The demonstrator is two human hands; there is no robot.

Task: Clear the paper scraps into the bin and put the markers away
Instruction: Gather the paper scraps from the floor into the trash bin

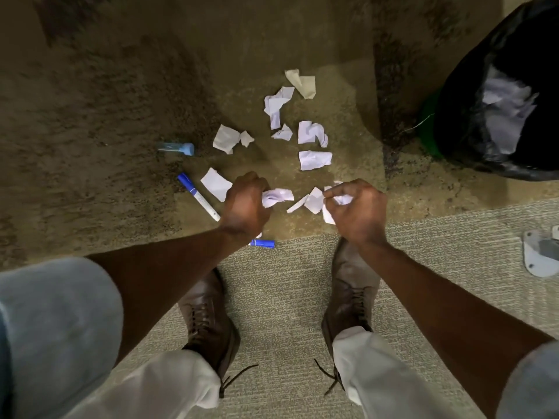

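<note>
**Fill both fists, then one trip to the bin**

The black-lined bin holds paper already. Loose paper scraps litter the floor beside it; farther away lie two blue markers. Left hand and right hand each have their grip clamped on crumpled scraps; best gather more before dumping.

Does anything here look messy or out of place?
Yes. Torn paper scraps litter the carpet beside the bin, and two blue markers lie loose among them. Both shoes have untied laces.
</note>
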